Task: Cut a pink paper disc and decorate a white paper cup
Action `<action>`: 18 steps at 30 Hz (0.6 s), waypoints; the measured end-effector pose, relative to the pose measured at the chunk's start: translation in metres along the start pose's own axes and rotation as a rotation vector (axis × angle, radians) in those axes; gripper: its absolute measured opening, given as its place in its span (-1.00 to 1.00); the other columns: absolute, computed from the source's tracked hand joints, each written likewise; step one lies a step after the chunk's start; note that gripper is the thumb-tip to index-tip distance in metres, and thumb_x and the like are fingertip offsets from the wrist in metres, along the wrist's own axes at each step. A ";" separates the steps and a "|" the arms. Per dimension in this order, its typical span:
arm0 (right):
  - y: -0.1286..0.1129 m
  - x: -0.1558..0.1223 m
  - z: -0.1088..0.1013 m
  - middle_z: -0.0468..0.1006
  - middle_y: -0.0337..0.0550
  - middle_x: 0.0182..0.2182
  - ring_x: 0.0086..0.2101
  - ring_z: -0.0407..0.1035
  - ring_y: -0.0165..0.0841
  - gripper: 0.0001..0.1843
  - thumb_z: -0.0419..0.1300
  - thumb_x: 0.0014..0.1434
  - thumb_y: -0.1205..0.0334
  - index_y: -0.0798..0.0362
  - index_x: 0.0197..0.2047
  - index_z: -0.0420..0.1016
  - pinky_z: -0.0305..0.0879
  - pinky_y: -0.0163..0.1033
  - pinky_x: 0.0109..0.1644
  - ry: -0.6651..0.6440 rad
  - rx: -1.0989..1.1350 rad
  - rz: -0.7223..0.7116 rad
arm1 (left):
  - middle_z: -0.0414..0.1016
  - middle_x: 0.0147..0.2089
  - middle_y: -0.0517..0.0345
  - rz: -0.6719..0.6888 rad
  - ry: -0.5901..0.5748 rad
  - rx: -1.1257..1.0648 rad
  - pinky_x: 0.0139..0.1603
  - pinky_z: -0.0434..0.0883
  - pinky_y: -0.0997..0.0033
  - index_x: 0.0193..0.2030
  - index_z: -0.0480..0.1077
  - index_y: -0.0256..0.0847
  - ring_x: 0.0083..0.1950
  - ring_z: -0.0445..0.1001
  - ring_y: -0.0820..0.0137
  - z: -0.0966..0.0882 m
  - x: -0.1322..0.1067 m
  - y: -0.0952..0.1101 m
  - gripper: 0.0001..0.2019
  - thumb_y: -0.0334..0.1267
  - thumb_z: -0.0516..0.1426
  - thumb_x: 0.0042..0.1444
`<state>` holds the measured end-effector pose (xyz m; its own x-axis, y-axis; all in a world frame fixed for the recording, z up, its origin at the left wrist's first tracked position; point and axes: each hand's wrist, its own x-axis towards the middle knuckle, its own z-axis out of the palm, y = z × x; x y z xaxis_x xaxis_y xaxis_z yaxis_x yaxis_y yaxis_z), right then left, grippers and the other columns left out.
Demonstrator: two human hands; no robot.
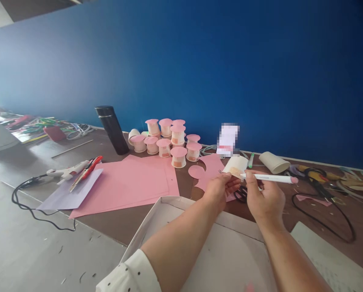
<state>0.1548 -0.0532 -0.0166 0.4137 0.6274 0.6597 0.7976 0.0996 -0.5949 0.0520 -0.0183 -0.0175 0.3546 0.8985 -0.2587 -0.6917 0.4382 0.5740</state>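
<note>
My left hand (220,187) is closed round a small white paper cup (236,165), held tilted above the table. My right hand (264,195) pinches a white pen (271,178) with a pink end, its tip against the cup. A cluster of several white cups with pink round tops (169,142) stands beyond, near the blue wall. Pink paper sheets (129,184) lie on the brown table to the left, and a cut pink disc (196,171) lies beside them.
An open white cardboard box (181,207) sits under my forearms. A black flask (112,129), a glue gun (66,171) with black cord, a red cutter (88,170), black scissors (241,194), another lying cup (274,162) and tangled cables (324,194) surround the work spot.
</note>
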 end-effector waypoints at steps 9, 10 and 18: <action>0.005 0.000 0.002 0.60 0.04 -0.35 -0.31 0.47 -0.16 -0.55 0.03 0.21 -0.06 0.10 -0.20 0.59 0.29 -0.18 -0.23 -0.007 -0.030 -0.039 | 0.49 -0.39 0.00 0.011 -0.008 0.025 -0.21 0.41 0.45 -0.36 0.46 -0.39 -0.34 0.50 0.44 0.000 -0.001 -0.001 -0.83 -0.40 0.07 0.17; 0.005 0.000 0.002 0.60 0.03 -0.36 -0.32 0.46 -0.17 -0.55 0.03 0.21 -0.06 0.10 -0.21 0.59 0.28 -0.19 -0.24 -0.011 -0.028 -0.038 | 0.49 -0.39 0.00 0.012 -0.007 0.027 -0.21 0.41 0.45 -0.36 0.46 -0.39 -0.35 0.50 0.44 0.000 0.000 -0.001 -0.83 -0.40 0.06 0.17; 0.005 0.000 0.001 0.60 0.04 -0.35 -0.33 0.46 -0.15 -0.52 0.02 0.22 -0.08 0.11 -0.20 0.59 0.27 -0.17 -0.24 -0.016 -0.060 -0.026 | 0.50 -0.39 0.00 0.026 -0.005 0.047 -0.16 0.42 0.42 -0.37 0.45 -0.37 -0.35 0.50 0.43 -0.002 0.001 -0.003 -0.86 -0.37 0.10 0.14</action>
<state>0.1578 -0.0517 -0.0199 0.3861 0.6373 0.6669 0.8331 0.0695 -0.5487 0.0532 -0.0188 -0.0205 0.3397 0.9095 -0.2396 -0.6704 0.4128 0.6165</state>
